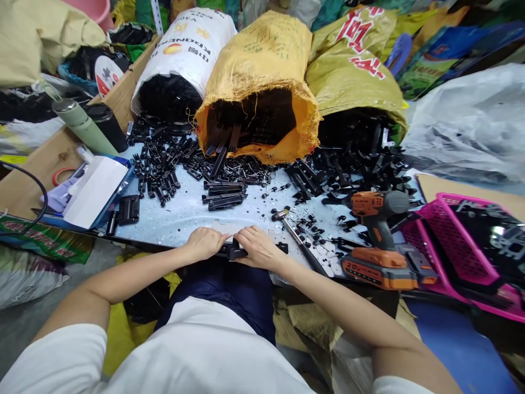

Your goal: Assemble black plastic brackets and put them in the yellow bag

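At the table's front edge my two hands meet over a black plastic part (237, 250), long and narrow, mostly covered by the fingers. My right hand (256, 249) wraps round it from above, with one end sticking out to the right. My left hand (204, 242) is closed at the part's left end, thumb and finger pinched there. Just beyond the hands lies a small stack of black plastic strips (225, 196). Right of my right hand rests a hammer (297, 236) with a metal head and dark handle.
An orange cordless drill (379, 241) stands at the right beside a pink basket (467, 241) of parts. Three open sacks, white (192, 44), orange (262, 54) and olive (353, 65), spill black pieces along the back. At left are a blue box (123, 175) and a green bottle (84, 126).
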`<state>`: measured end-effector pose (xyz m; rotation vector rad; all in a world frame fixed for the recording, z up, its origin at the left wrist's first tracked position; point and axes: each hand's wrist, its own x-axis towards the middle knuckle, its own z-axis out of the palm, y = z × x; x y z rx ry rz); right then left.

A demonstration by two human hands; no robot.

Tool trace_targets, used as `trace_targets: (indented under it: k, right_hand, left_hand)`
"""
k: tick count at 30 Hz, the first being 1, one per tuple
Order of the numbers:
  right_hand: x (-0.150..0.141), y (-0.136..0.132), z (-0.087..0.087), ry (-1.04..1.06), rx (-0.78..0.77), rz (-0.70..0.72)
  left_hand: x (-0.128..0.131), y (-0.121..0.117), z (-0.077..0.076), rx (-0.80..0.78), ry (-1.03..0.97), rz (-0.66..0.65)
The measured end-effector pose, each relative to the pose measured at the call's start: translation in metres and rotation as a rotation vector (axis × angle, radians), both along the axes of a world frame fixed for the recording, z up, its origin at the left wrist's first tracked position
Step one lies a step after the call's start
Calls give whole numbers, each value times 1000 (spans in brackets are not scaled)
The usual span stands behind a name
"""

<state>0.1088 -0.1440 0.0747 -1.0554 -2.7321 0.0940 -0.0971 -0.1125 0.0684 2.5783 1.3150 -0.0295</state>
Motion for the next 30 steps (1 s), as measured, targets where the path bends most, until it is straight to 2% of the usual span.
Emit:
trace_targets:
  k: [2,5,7,9,11,12,14,16,19,21,22,24,26,30]
  right_hand:
    - [11,-3,10,-6,17,-52]
    - [31,-12,30,49,58,-63]
    - [34,-23,42,229,16,43]
    - [25,-38,47,490,-109,188]
    - [6,-54,40,725,-250,289]
    - [-5,-60,32,816,-286,293]
    - [-29,-66,9,892,-255,175]
    - [-48,-62,-19,826,-157,-55]
    - [-65,-41,-52,745,-80,-366]
    - [-66,-20,-63,865,-77,-478]
    - [-63,-9,-65,935,-72,-487]
    - [-52,21,-63,1020,-58,-444]
    - [-35,61,-54,1006,-71,-437]
    - [-16,161,-35,749,-229,-562]
  left_hand:
    - [-4,3,1,59,-73,-38]
    - [-13,1,10,187,-225,-215]
    - [-15,-9,19,218,-395,-382]
    - [-13,-26,27,175,-618,-511]
    - [-6,-44,30,89,-796,-570]
    - [-2,-53,29,57,-857,-573]
    - [6,-64,20,64,-941,-522]
    - [13,-68,4,163,-970,-428]
    - [19,-62,-22,331,-871,-375]
    - [21,-50,-36,404,-789,-380]
    - [22,-42,-40,428,-751,-363]
    - [22,-24,-45,454,-676,-319]
    - [20,-5,-47,459,-586,-335]
    - [19,16,-55,482,-366,-505]
